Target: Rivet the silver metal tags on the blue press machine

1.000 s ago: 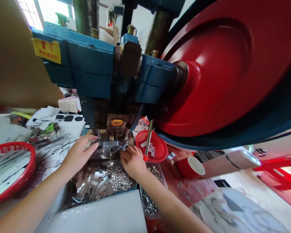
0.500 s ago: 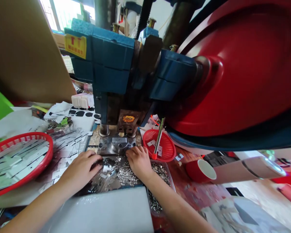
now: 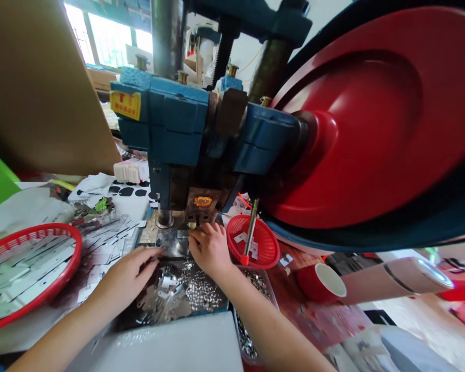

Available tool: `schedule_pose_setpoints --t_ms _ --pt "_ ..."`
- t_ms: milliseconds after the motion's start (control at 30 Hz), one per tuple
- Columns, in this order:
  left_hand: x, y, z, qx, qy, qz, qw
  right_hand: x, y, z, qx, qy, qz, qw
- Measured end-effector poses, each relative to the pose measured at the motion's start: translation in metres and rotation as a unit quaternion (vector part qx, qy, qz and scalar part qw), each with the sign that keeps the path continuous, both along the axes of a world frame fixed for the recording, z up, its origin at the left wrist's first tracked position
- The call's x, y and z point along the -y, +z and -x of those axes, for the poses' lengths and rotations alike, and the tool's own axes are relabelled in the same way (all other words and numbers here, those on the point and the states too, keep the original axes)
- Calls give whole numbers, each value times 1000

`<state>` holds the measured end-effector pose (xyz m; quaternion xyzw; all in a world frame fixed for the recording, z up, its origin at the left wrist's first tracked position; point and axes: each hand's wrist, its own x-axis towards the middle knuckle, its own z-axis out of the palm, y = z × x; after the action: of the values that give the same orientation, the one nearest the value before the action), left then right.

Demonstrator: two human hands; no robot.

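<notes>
My right hand [image 3: 211,250] reaches over the steel die [image 3: 174,242] below the ram of the blue press [image 3: 174,124]. Its fingers are curled together at the die's right part; anything in them is too small or hidden to make out. Beside the die's left front edge is my left hand [image 3: 134,274], thumb and fingers apart, with nothing visible between them. In front of the die lies a dark tray [image 3: 137,315] holding a pile of small shiny metal pieces [image 3: 201,289] and flat metal plates [image 3: 170,305].
At left, a red basket [image 3: 77,258] holds flat metal strips. A smaller red basket [image 3: 273,248] with a metal rod [image 3: 251,225] stands right of the die. A clear box [image 3: 273,294] of metal pieces, a red cup [image 3: 313,281] and the large red flywheel [image 3: 356,144] are also at right.
My right hand has moved forward from the pile of small metal pieces onto the die. The left hand stays near the die's left front edge. The camera view has tilted slightly upward.
</notes>
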<state>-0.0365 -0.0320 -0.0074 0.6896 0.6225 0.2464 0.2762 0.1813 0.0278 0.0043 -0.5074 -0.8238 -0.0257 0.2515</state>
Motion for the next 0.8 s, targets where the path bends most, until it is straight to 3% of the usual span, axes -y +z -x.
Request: schedule_pose_setpoints --t_ms 233,400,533,800 --pt "-36 23 -19 125 56 -8 991 15 13 -10 61 49 -23 997" --pt "-57 29 -42 151 56 -11 987 8 8 -11 -53 38 21 998" --pt "-64 25 -53 101 58 -13 993 8 2 -14 -140 29 30 989" --pt "-72 7 -51 57 48 -45 996 7 -1 -18 -75 45 53 995"
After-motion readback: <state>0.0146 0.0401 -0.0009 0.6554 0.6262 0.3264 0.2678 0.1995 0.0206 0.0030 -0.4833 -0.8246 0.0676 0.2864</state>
